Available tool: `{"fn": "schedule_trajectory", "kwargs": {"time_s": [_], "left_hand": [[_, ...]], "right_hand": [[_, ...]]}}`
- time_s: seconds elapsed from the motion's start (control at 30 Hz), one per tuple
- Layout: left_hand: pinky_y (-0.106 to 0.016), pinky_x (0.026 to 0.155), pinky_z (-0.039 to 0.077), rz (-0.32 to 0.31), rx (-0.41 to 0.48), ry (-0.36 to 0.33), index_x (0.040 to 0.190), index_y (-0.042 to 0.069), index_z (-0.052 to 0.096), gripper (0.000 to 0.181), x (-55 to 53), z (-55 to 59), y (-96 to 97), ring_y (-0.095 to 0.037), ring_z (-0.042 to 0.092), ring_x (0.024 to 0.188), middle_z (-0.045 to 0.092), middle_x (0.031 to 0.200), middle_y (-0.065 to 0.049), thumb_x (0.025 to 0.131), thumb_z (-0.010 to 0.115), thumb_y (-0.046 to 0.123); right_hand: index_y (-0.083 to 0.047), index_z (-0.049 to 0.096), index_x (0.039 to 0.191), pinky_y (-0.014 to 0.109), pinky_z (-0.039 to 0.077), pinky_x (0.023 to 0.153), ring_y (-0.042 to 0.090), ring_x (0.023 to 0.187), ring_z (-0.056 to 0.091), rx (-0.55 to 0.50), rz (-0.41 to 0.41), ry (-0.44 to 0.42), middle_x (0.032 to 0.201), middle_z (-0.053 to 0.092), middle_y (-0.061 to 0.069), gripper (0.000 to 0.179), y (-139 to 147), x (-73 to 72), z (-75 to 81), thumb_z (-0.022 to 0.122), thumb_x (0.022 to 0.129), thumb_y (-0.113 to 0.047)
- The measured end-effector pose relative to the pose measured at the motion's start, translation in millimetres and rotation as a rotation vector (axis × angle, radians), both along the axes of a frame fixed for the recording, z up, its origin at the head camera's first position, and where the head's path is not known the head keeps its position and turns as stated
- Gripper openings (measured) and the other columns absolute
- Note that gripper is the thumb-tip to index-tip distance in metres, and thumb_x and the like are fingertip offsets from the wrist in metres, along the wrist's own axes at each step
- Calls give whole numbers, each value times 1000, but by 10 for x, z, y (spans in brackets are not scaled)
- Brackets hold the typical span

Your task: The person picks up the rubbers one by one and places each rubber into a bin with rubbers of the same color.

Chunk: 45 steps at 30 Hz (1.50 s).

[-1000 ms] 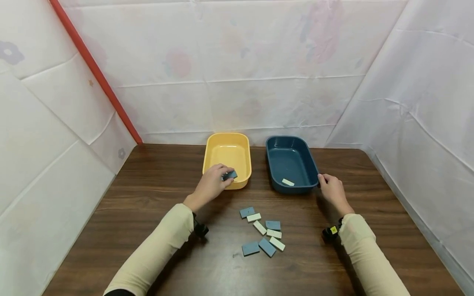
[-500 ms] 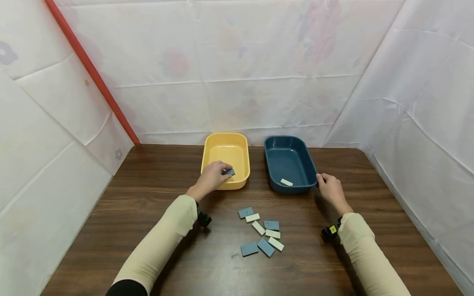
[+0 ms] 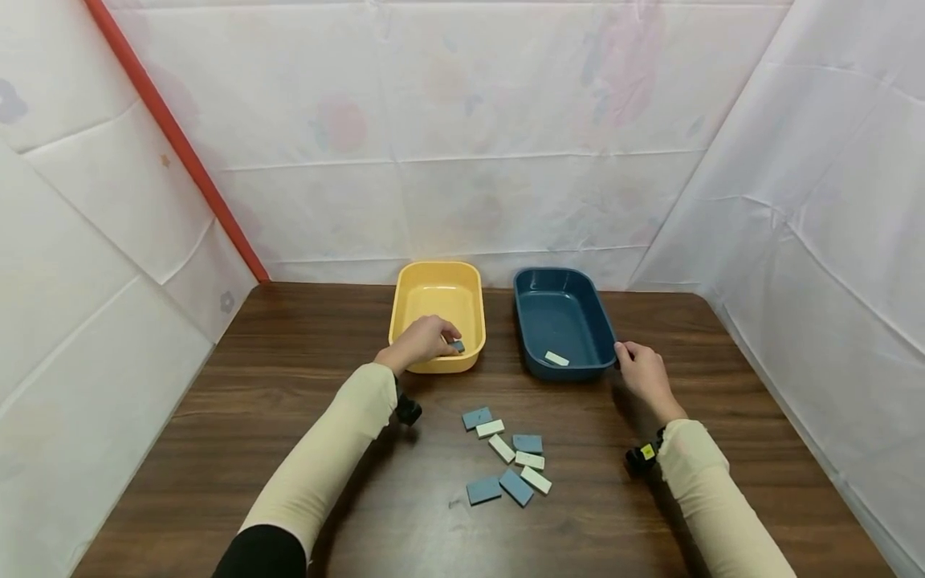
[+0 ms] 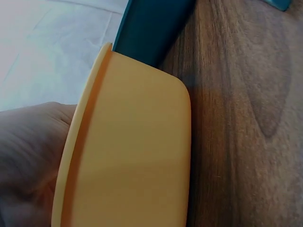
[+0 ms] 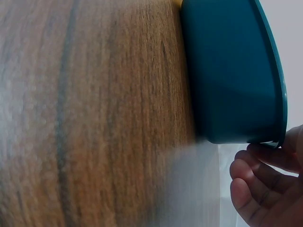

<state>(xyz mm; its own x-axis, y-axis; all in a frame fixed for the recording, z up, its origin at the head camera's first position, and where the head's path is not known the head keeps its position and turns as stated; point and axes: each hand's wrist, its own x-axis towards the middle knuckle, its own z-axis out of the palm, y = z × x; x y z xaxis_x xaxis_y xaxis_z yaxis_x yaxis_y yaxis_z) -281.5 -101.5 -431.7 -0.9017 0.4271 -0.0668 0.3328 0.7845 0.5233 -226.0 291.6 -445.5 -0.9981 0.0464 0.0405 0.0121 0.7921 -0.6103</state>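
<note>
Blue-grey tile [image 3: 457,346] in the left hand [image 3: 422,340], inside the yellow tray [image 3: 438,302]

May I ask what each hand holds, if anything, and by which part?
Left hand: blue tile, exact grip hidden. Right hand: blue tray, by its rim, near right corner.

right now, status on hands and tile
Left hand pinching blue-grey tile in yellow tray. Right hand holding blue tray by its corner. Nothing visibly in the way.

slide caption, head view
Left grip holding a blue-grey rectangular tile in a yellow oblong tray, right grip holding a dark-blue oblong tray by its rim.
</note>
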Motion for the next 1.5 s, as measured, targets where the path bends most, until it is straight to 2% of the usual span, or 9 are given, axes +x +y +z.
{"fn": "schedule_trajectory", "kwargs": {"time_s": [0.1, 0.3, 0.5, 0.63, 0.87, 1.03, 1.17, 1.33, 1.5], "left_hand": [[-34, 86, 55, -2, 10, -36, 112, 9, 73, 27, -23, -8, 21, -18, 67, 96, 74, 104, -4, 88, 72, 22], [-33, 84, 55, -47, -23, -123, 116, 7, 70, 25, -63, -9, 31, -21, 66, 100, 71, 113, -8, 93, 66, 15], [-35, 88, 54, -87, -63, -147, 120, 6, 68, 27, -67, 15, 32, -24, 65, 106, 69, 118, -11, 94, 63, 13], [-36, 88, 54, -73, -22, -155, 123, 6, 67, 32, -67, 26, -8, -24, 65, 104, 69, 117, -11, 94, 64, 18], [-39, 88, 53, 48, 40, -73, 123, 6, 67, 33, -30, 84, -90, -25, 65, 102, 70, 113, -11, 94, 64, 22], [-42, 88, 53, 142, 60, -8, 122, 6, 67, 31, 76, 129, -122, -27, 65, 104, 69, 114, -13, 96, 61, 22], [-41, 84, 54, 203, 102, 68, 118, 5, 69, 28, 168, 130, -149, -27, 65, 100, 69, 112, -13, 95, 62, 20], [-44, 85, 53, 268, 139, 168, 116, 3, 70, 27, 286, 136, -190, -30, 65, 99, 69, 111, -14, 94, 64, 17], [-45, 85, 53, 293, 156, 249, 114, 4, 71, 26, 376, 150, -225, -31, 65, 96, 69, 109, -14, 93, 64, 16]], "right_hand": [[4, 63, 118, 36, 44, 69, 26, 77, 56, 5, 0, 8, 93, 67, 21, 50, 13, 3, 5, 33, 106, -34], [3, 64, 111, 35, 43, 67, 26, 75, 56, 18, -3, 14, 89, 66, 20, 47, 22, 2, 4, 33, 106, -32], [4, 64, 113, 36, 44, 68, 26, 76, 57, 13, -9, 12, 88, 67, 20, 45, 15, 8, 0, 35, 106, -30], [3, 64, 111, 33, 43, 66, 25, 75, 56, 17, -10, 7, 88, 67, 19, 46, 13, 5, -8, 34, 106, -31], [3, 65, 111, 34, 43, 66, 26, 75, 55, 14, -18, 8, 89, 67, 20, 47, 10, -11, -8, 34, 106, -32], [3, 64, 113, 35, 44, 68, 26, 77, 56, 11, -11, 4, 92, 67, 21, 50, 11, -33, -6, 32, 106, -35], [4, 64, 113, 35, 44, 68, 27, 78, 56, 10, -13, 11, 92, 67, 21, 51, 5, -43, -3, 32, 107, -35], [4, 65, 111, 35, 43, 68, 27, 78, 56, 13, -7, 21, 92, 67, 22, 50, 8, -44, -2, 32, 106, -34], [4, 65, 113, 36, 43, 70, 29, 80, 56, 17, -9, 32, 94, 67, 22, 48, 17, -22, 2, 32, 106, -31]]}}
